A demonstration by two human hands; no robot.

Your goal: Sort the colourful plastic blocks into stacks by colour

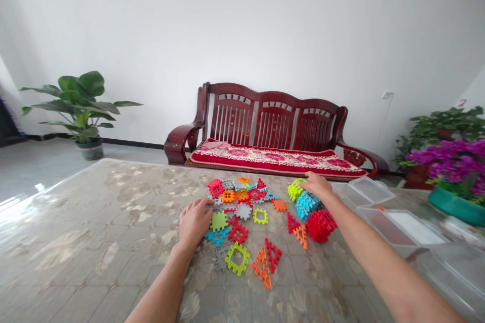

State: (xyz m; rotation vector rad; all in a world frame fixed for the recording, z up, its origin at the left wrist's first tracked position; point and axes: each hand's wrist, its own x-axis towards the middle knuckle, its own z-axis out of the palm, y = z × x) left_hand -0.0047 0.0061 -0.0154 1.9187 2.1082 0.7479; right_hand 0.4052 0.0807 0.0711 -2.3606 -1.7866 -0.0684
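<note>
A lime-green stack of toothed plastic tiles (295, 190) lies at the right hand (319, 185). The left hand (195, 219) curves beside scattered multicoloured toothed plastic pieces (243, 211). Whether either grips anything, I cannot tell.

Illumination is bright and diffuse. Strong glare on the floor (32, 171) at far left indicates light from that side. The wall (159, 25) is evenly lit, greyer at upper right. Table (113, 212) shadows are soft. Central blocks (243, 211) are fairly sharp; flowers (450, 164) and boxes (450, 267) are softer. Wide-angle distortion stretches the forearms (382, 262).
</note>
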